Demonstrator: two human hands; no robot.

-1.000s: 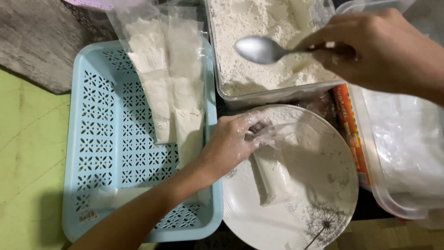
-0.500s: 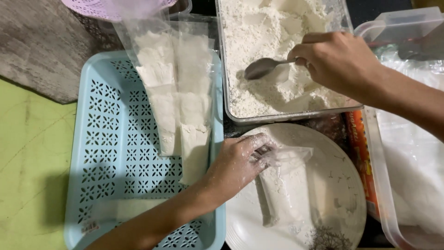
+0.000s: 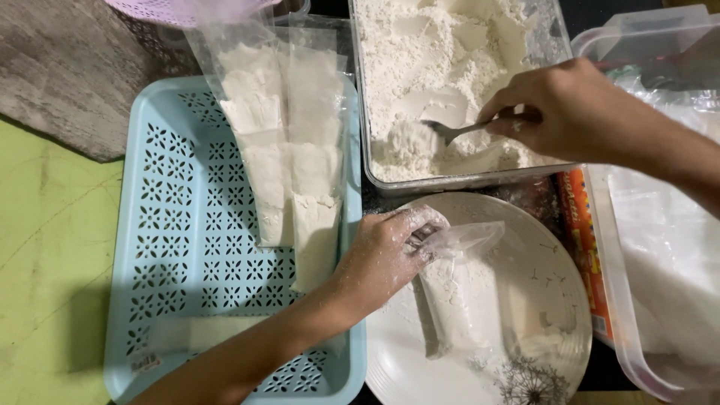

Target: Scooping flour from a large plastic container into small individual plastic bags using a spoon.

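My right hand grips a spoon digging into the flour tub; my left hand pinches open a half-filled bag on the plate beneath it. Several filled bags already lie in the tray left of that hand.

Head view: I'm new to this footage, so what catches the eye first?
The flour tub at top centre, where the right hand digs a spoon into white powder. Below it, the floury left hand holds a small clear bag open over a white plate. Filled bags lie on the blue tray at left.
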